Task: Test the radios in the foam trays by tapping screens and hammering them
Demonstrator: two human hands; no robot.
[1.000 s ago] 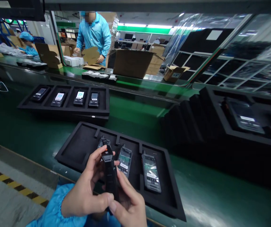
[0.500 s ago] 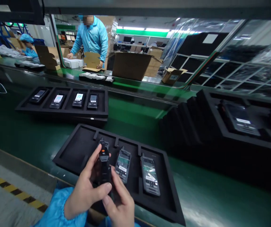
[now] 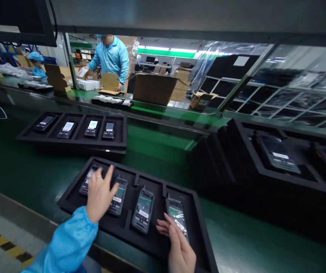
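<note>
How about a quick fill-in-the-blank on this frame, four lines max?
1. The near tray holds ____ handsets.
2. The left hand is spread open over the tray's ____ end.
3. The right hand has its fingertips at the ____ handset of that row.
4. The belt under the tray is ____.

Missing words: four; left; rightmost; green.

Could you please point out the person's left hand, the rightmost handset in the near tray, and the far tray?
left hand (image 3: 99, 195): head view, back of the hand.
rightmost handset (image 3: 173, 207): head view, upper part of its face.
far tray (image 3: 122, 131): head view, bare right rim.
</note>
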